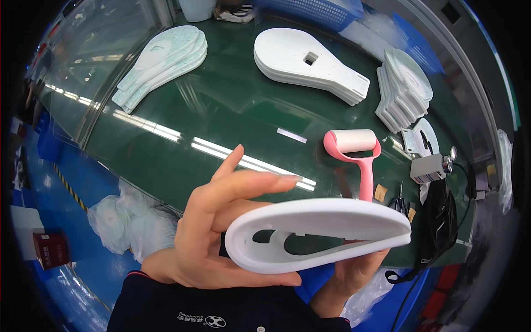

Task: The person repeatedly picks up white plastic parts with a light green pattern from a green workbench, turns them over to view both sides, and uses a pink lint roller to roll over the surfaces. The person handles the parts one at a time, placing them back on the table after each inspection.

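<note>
A white, hollow, teardrop-shaped plastic shell (326, 209) with a cut-out in its wall is held up close in front of me, tilted on its side. My left hand (207, 221) grips its rounded end, thumb along the lower edge and index finger stretched out above the rim. Under the narrower right end, my right hand (362, 268) supports the shell, its fingers mostly hidden behind it. Just beyond lies a pink-handled lint roller (366, 171) with a white roll, partly covered by the shell.
On the green table (238, 110) stand a white stack of paddle-shaped parts (293, 50), a film-covered stack (160, 58) and another stack (401, 88) at right. A metal-topped bottle (431, 167) and a black bag (438, 216) lie right. A blue basket (321, 14) sits behind.
</note>
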A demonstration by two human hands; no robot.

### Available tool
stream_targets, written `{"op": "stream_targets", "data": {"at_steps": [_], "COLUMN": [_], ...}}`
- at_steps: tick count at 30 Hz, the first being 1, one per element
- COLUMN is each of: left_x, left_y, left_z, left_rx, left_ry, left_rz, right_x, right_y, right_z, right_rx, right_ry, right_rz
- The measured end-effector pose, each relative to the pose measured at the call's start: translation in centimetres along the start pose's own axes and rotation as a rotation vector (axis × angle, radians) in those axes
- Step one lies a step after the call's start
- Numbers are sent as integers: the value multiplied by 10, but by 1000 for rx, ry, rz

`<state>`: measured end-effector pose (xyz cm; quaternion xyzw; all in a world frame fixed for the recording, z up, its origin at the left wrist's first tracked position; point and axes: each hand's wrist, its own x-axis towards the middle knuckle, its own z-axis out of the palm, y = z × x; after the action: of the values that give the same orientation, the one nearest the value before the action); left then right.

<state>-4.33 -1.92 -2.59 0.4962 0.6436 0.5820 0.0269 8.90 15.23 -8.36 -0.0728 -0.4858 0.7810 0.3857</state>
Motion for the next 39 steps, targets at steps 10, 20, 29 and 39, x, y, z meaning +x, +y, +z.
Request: {"op": "stream_targets", "data": {"at_steps": [10, 20, 29, 39], "left_x": [10, 9, 14, -1], "left_y": [24, 21, 1, -15], "left_z": [4, -2, 16, 21], "left_rx": [405, 297, 464, -423], "left_ry": [-22, -44, -209, 297], "left_rz": [132, 87, 150, -20], "right_x": [3, 13, 25, -1], "right_y": [21, 24, -34, -17], "right_z": [2, -21, 31, 20], "right_rx": [-452, -279, -1003, -130], "right_ry": [-171, -254, -418, 35], "right_rz": [25, -187, -682, 286]}}
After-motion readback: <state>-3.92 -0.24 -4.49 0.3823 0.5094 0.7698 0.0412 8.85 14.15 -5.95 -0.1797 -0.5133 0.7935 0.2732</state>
